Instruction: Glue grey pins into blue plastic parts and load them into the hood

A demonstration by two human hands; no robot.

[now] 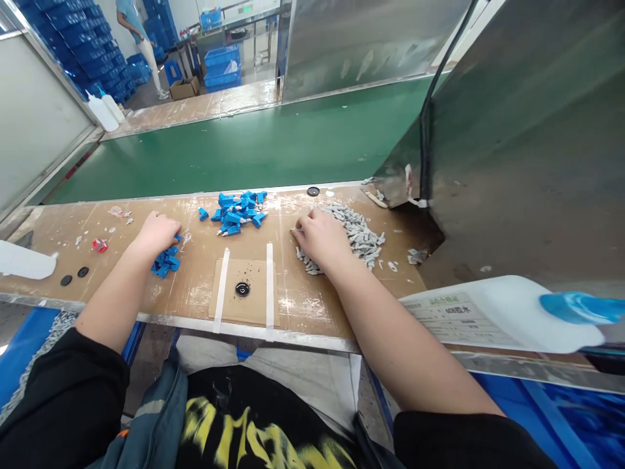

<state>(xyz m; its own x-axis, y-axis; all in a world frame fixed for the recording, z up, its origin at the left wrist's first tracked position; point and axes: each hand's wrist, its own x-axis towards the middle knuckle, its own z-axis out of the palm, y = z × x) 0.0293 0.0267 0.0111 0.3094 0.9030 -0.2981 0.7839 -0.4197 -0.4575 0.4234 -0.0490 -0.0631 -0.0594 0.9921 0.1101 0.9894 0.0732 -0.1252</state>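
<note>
My left hand (159, 232) is on the left of the cardboard-covered bench, its fingers curled down onto a blue plastic piece at the edge of a small blue heap (166, 262). My right hand (323, 238) rests at the left side of a pile of small grey pieces (361, 231), thumb and fingers pinched on a grey piece; the fingertips are partly hidden. Between the hands, farther back, lies a larger heap of blue pieces with pale tips (239, 212). In front of me a black round disc (242, 289) sits on a cardboard square (251, 312) bordered by two white tape strips.
A green conveyor belt (234, 150) runs behind the bench. A large white bottle with a blue cap (488, 312) lies at right, near a metal panel (527, 156). At left are another white bottle (27, 259), black discs and a red item (99, 245). A person (139, 39) stands far back.
</note>
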